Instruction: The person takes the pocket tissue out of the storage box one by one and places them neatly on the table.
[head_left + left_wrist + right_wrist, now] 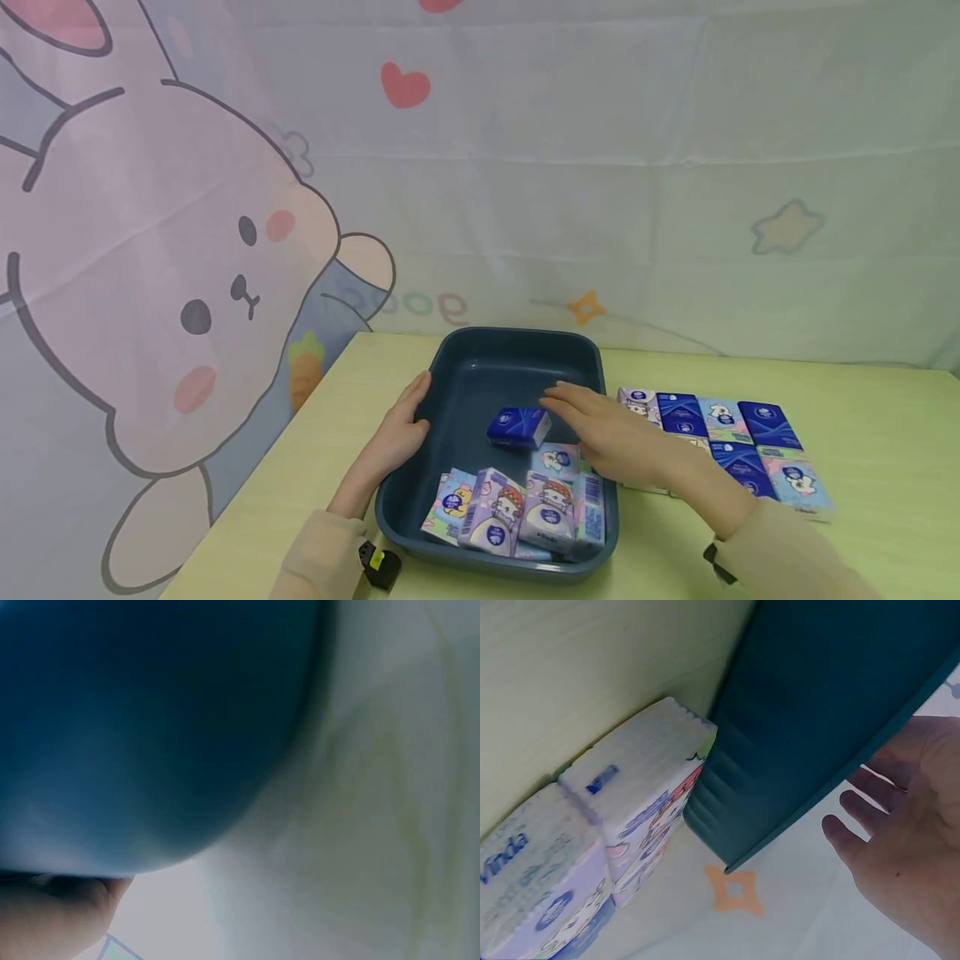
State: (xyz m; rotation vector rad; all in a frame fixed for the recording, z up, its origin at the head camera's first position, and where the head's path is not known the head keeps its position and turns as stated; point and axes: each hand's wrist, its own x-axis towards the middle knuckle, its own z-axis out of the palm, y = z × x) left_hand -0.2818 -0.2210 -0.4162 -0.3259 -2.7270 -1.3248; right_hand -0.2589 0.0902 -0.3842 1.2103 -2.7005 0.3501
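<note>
A dark blue-green plastic tub (517, 346) stands on the table, holding several tissue packs. One dark blue tissue pack (516, 427) lies in its middle. Purple, pastel and light-blue packs, among them a purple tissue pack (492, 510), are heaped at the near end. My left hand (396, 433) rests against the tub's left side, fingers extended along the rim. My right hand (600, 421) reaches over the right rim with fingers stretched above the tub and holds nothing. In the right wrist view, its loosely bent fingers (844, 836) show beside the tub wall (817, 712).
Right of the tub, more tissue packs (765, 425) lie in two rows on the pale yellow-green table (885, 417). My right forearm passes over part of them. A printed cloth (562, 167) hangs behind the table. A small black object (380, 567) is by my left sleeve.
</note>
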